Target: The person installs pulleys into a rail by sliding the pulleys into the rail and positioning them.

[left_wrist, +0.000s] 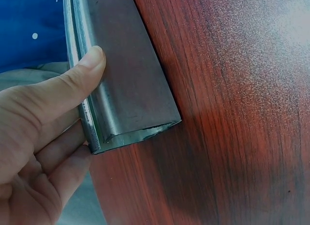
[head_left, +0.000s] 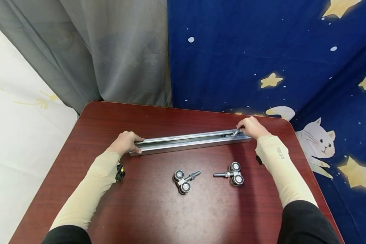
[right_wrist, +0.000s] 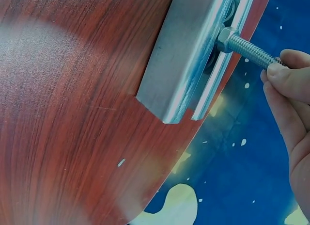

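A metal C-shaped rail [head_left: 183, 142] lies across the table with its slot facing up. At its left end my left hand [head_left: 124, 142] grips the rail, thumb on the near side and fingers over the far side. My right hand [head_left: 251, 127] pinches the threaded bolt [right_wrist: 252, 51] of a roller trolley between thumb and fingertips. That bolt, with a hex nut [right_wrist: 225, 40] on it, sticks up out of the slot near the rail's right end. The trolley's wheels sit inside the rail, mostly hidden by its lips.
Two more roller trolleys lie on the table in front of the rail: one [head_left: 183, 183] at the middle, another [head_left: 234, 174] to its right, each with a bolt. The reddish-brown table [head_left: 134, 210] ends at a grey curtain [head_left: 131, 51] and a blue star-patterned curtain [head_left: 219, 67].
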Demonstrator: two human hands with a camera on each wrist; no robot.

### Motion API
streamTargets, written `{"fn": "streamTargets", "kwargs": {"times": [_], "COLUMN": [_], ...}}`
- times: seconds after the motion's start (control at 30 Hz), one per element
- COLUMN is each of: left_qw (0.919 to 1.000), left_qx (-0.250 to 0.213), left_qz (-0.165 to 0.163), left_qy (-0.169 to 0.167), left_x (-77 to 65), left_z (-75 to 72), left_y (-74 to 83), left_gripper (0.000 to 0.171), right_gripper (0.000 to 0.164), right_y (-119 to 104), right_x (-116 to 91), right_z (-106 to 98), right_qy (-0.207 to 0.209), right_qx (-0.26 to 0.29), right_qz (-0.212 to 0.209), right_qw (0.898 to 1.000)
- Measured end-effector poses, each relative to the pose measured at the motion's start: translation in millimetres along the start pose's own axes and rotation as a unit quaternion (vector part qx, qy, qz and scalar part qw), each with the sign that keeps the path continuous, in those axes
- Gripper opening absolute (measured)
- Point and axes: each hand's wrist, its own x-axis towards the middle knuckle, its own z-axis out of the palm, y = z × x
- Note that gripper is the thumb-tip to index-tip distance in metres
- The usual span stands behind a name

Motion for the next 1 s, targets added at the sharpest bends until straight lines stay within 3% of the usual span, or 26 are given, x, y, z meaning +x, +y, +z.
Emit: {"fn": "streamTargets", "kwargs": {"times": [0.47, 1.0], "left_qw": [0.9999, 0.9998], "left_qx": [0.002, -0.006], "left_qz": [-0.007, -0.012], "left_qy": [-0.008, -0.014], "left_x": [-2.6, -0.4], "left_z": [-3.3, -1.5], "left_y": [1.5, 3.1], "left_gripper": [0.057, 0.058], "right_gripper": [0.021, 0.02], "right_y": [14.5, 27.9], "right_x": [-8.0, -13.1], "right_z": [-5.9, -6.5], "right_qy": [-0.016, -0.005], "right_qx": [0.012, -0.005], "right_qz": [0.066, 0.074], "right_qw": [0.998, 0.997]}}
